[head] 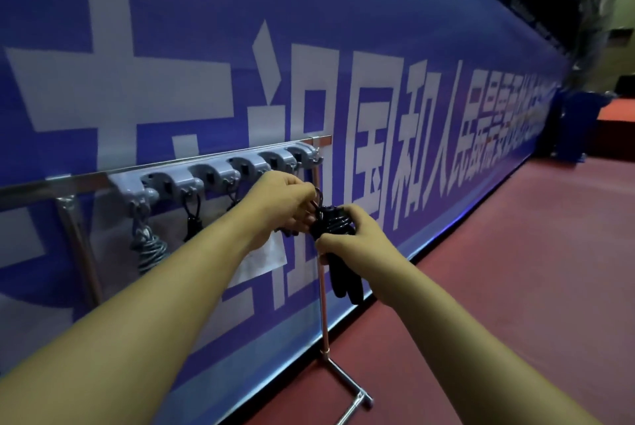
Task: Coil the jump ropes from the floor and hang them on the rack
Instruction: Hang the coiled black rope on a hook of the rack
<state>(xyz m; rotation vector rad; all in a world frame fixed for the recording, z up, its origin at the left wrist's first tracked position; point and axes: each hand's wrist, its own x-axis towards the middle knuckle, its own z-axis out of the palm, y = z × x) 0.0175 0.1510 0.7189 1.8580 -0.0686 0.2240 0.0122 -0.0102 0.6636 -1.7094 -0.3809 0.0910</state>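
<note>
A grey rack (206,167) with a row of hooks is fixed to a metal rail in front of a blue banner. I hold a coiled black jump rope (331,222) just below the rack's right end. My right hand (354,235) grips the coil, and its two black handles (343,282) hang down below it. My left hand (288,204) pinches the rope's loop at the top of the coil. A grey coiled rope (149,249) hangs from the leftmost hook. A black rope (191,215) hangs from the hook beside it, partly hidden by my left forearm.
The rail stands on metal legs, with one post (323,314) and its foot (357,393) on the red floor close to the banner (412,46). A white sheet (264,259) hangs behind my left wrist. A blue bin (580,122) stands far right.
</note>
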